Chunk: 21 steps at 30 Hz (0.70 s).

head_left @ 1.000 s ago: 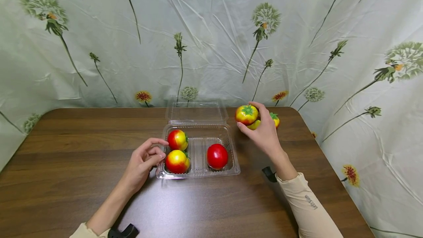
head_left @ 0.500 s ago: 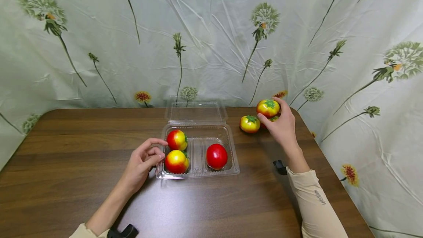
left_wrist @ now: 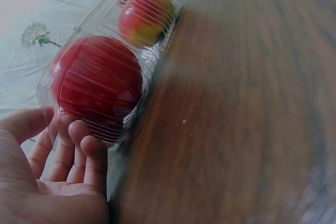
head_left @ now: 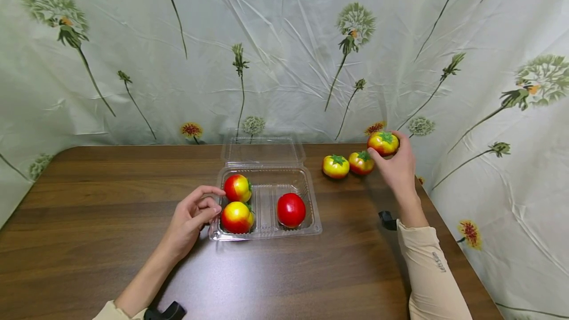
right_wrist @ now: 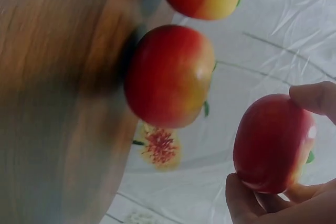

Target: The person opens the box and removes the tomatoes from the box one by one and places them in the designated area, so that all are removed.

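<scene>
At the back right, my right hand (head_left: pixel 398 167) grips a red-and-yellow toy tomato (head_left: pixel 383 143) with a green leafy top, thumb and fingers on opposite sides. The right wrist view shows this held tomato (right_wrist: pixel 273 142) apart from two others. Those two tomatoes, one yellower (head_left: pixel 336 167) and one redder (head_left: pixel 361 163), stand side by side on the table. My left hand (head_left: pixel 193 219) pinches the left rim of a clear plastic clamshell box (head_left: pixel 268 234). Inside the box, two red-and-yellow tomatoes (head_left: pixel 237 217) lie along the left side and a plain red one (head_left: pixel 291 210) at the right.
The box's transparent lid (head_left: pixel 264 151) is folded back toward the rear edge of the brown wooden table (head_left: pixel 111 186). Behind the table hangs a pale cloth (head_left: pixel 293 63) printed with dandelions. The table's right edge slants close to my right arm.
My right hand has carried its tomato rightward, passing over the pair on the table, which now shows uncovered to its left. My left hand and the box stay where they were.
</scene>
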Motion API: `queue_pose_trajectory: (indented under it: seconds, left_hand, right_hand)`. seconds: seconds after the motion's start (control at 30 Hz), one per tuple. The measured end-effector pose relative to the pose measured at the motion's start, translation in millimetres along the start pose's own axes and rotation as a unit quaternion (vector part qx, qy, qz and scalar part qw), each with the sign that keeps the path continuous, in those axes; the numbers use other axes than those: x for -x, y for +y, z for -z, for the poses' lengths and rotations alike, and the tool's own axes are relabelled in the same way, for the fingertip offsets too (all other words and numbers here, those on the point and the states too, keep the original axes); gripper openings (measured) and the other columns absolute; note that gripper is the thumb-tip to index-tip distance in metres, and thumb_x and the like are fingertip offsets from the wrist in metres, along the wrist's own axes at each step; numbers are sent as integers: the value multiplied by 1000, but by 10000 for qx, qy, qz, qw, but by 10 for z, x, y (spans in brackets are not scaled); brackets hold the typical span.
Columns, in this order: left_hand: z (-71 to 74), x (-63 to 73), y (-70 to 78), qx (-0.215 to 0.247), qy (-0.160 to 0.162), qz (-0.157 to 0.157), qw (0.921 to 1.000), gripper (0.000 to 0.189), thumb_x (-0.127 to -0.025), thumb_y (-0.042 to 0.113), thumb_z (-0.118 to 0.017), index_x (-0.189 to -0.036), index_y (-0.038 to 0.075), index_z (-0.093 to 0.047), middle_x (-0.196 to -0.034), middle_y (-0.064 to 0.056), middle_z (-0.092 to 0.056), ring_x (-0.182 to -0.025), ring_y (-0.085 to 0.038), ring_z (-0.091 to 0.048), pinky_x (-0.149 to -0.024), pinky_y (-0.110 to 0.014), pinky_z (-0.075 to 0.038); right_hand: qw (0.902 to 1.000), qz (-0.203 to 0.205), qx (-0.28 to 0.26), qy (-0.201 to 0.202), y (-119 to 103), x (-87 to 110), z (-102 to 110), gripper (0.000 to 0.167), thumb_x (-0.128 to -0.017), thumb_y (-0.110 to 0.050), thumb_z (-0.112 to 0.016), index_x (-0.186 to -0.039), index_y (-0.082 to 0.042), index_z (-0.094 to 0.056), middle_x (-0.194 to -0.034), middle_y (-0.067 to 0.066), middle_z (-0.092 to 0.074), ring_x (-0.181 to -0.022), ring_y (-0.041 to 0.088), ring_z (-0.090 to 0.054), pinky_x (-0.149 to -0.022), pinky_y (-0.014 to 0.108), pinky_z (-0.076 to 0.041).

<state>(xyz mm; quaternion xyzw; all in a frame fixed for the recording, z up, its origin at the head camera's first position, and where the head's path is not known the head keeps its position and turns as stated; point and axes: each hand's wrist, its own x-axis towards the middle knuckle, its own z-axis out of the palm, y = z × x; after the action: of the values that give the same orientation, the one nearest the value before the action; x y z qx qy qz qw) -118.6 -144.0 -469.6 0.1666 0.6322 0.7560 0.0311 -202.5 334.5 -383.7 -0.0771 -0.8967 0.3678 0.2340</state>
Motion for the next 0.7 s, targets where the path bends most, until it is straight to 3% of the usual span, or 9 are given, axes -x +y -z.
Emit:
queue_pose_trajectory:
  seconds: [0.33,0.7]
  left_hand:
    - [-1,-4,8,-117,37,70,9999,28,-101,-7,-58,-129,-11,-53,-81,1,-66,-67,-15,-54,-54,-27,-47]
    - [-3,-7,-1,-113,102,140,9998,28,-102,-6,-59,-129,-9,-55,-82,1,-67,-69,-16,-54,-62,-22,-49]
  right_hand:
    - [9990,-422,95,107,181,-50,70,72,-93,-26,-77,-150,1,-42,-142,26,-54,-127,43,-52,-112,55,-41]
    - [9969,-649,450,-36,335,-86,113,75,-91,-26,-77,-148,6,-42,-142,31,-53,-128,48,-51,-113,58,-39]
